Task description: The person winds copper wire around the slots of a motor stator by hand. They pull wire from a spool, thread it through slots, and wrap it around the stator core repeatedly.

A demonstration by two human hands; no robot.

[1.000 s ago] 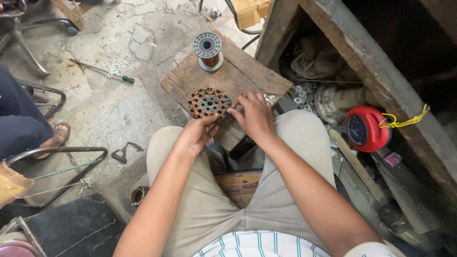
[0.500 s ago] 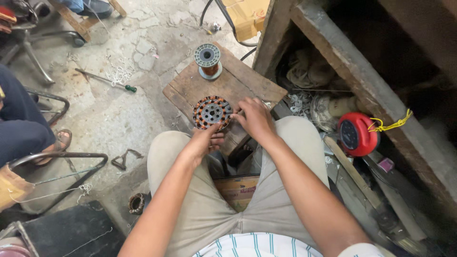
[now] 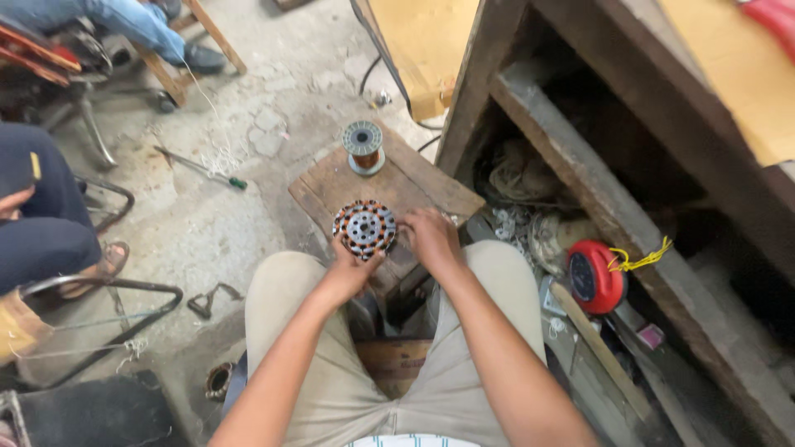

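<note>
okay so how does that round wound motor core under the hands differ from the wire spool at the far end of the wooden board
The round motor core with orange and dark windings lies flat and wide, while the grey spool of copper wire stands upright and looks narrower. The left hand and right hand touch the core; the spool stands untouched. The core shows a grey hub ringed by coils; the spool shows a flat grey flange. Both rest on the small wooden board.
</note>
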